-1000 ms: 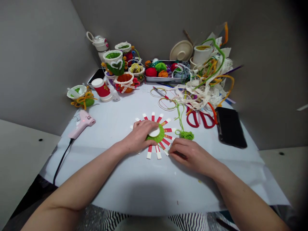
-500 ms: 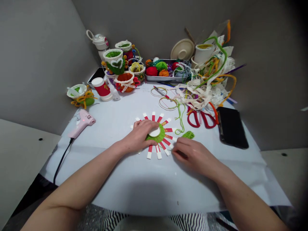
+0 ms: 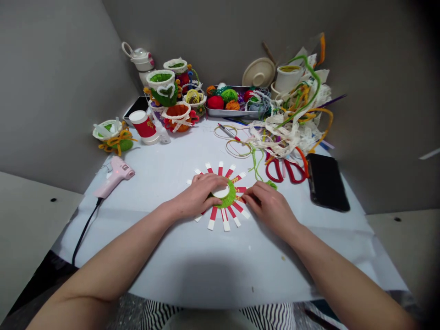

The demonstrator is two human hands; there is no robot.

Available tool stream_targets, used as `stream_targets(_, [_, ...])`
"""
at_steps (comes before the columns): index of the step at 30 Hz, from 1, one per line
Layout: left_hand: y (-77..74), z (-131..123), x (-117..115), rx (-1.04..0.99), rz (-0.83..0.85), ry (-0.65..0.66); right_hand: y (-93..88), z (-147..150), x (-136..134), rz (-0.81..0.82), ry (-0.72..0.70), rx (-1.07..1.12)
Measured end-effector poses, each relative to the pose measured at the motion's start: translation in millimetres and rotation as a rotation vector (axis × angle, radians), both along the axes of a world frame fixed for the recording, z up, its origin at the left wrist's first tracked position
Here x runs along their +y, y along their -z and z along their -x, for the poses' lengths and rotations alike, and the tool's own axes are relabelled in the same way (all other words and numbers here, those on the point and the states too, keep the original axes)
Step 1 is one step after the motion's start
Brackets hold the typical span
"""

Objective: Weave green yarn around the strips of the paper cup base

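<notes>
Head view, looking down on a white-covered table [image 3: 172,261]. The person's left hand [image 3: 197,195] lies palm down on a round craft piece [image 3: 227,196], fingers slightly apart and curved, pressing on the piece's left side. Its fingertips [image 3: 213,187] reach a white disc [image 3: 222,191] at the centre, so the hand covers part of the piece. The piece is a ring of green yarn around that disc, with red-and-white paper strips [image 3: 213,219] radiating from it like spokes and lying flat on the table.

The right hand [image 3: 270,206] sits just beside the piece on its right, fingers curled and close together. Its fingertips [image 3: 248,198] touch the edge of the green ring among the strips there, though whether they pinch a strand or a strip cannot be told. A strand of green yarn [image 3: 256,165] runs down to a small yarn bundle [image 3: 271,184], partly hidden behind those fingers.

Farther right lie red-handled scissors [image 3: 285,170] and a black phone [image 3: 326,189]. A pink glue gun [image 3: 112,176] lies well to the left with its black cord [image 3: 84,229]. Along the far edge stand a metal tray of yarn balls [image 3: 233,114], yarn-wrapped cups [image 3: 163,87] and a tangle of lace and pipe cleaners [image 3: 292,123].
</notes>
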State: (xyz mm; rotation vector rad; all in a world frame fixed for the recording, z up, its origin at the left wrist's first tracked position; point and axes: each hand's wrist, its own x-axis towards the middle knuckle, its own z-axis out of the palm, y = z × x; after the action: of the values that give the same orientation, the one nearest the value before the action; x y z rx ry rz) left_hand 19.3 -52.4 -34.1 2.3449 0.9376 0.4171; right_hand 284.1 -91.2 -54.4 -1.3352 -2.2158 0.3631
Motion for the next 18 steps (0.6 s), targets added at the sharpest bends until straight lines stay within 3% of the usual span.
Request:
stream_targets(7, [-2.7, -0.2, -3.4, -0.009, -0.018, -0.009, 2.6, 4.6, 0.0, 0.003, 0.01, 0.003])
stream_targets(14, [-3.7, -5.5, -7.0, 0.004, -0.037, -0.15, 3.6, 3.0, -0.1, -0.02, -0.004, 0.032])
stream_targets(18, [-7.6, 1.0, -4.5, -0.005, -0.049, -0.053, -0.6, 2.9, -3.2, -0.017, -0.129, 0.099])
